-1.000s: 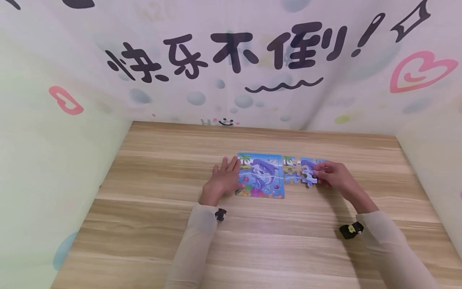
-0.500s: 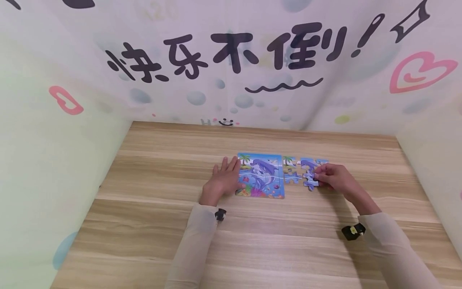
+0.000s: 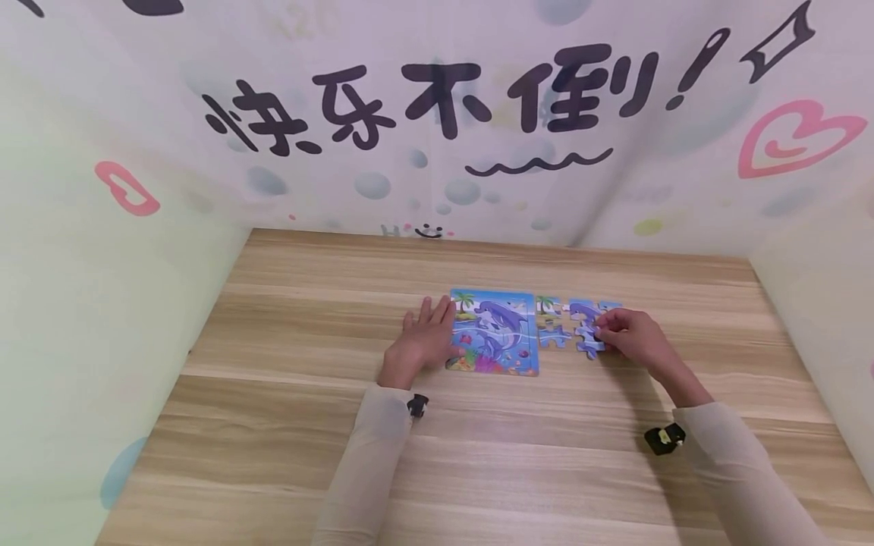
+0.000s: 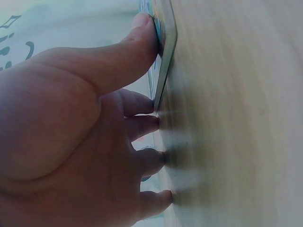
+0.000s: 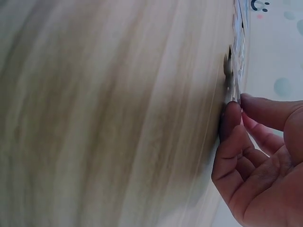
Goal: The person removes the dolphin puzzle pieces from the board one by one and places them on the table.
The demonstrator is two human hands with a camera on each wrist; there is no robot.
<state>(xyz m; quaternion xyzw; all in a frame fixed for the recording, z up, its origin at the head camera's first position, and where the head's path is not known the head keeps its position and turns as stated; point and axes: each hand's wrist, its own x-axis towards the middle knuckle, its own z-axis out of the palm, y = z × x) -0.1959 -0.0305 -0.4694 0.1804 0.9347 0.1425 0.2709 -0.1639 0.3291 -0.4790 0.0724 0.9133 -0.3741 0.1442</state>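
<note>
One thin puzzle piece (image 3: 587,340), blue-purple, knobbed edges.

We see purple, blue and white on the puzzle piece (image 3: 589,341) in the right hand's (image 3: 636,338) pinch. Left of that grip, a blue-bordered puzzle board (image 3: 493,331) is printed with purple dolphins (image 3: 501,315), a green palm (image 3: 464,302) and pink coral (image 3: 486,362). Under the grip, the table (image 3: 519,470) shows tan-and-brown streaked woodgrain; beyond it, we find 4 black characters (image 3: 447,106) and a pink heart (image 3: 792,144) on a white backdrop (image 3: 382,34).
</note>
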